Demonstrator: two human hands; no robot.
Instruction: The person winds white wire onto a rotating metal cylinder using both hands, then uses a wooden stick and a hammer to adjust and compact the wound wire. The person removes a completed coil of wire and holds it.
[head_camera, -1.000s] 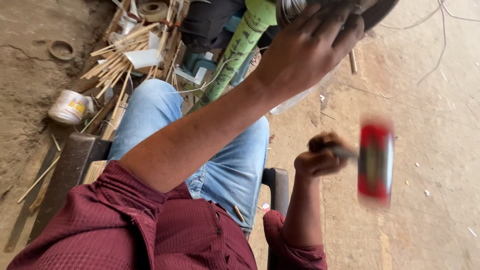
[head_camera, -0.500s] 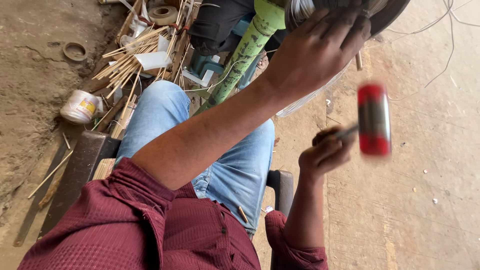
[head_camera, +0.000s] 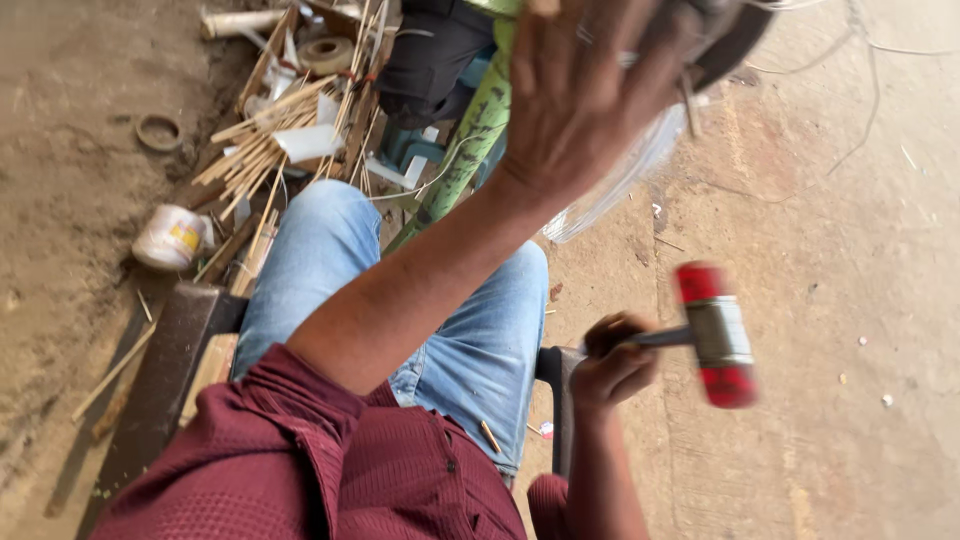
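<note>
item: hammer (head_camera: 716, 335), red ends, metal band round the middle, slim dark handle; blurred, at 4 o'clock. right hand (head_camera: 612, 365) fisted tight on the handle end.
item: dark round rim (head_camera: 735, 40) at 1 o'clock, edge only. left hand (head_camera: 590, 95) spread flat on it, fingers (head_camera: 655, 70) apart.
handling: brace the rim firm, keep those fingers off the strike line, swing short and square.
also: green pole (head_camera: 470, 150) at 12 o'clock; pale wood sticks (head_camera: 265, 140), white tub (head_camera: 170, 238) at 10 o'clock; gritty concrete floor (head_camera: 850, 300).
</note>
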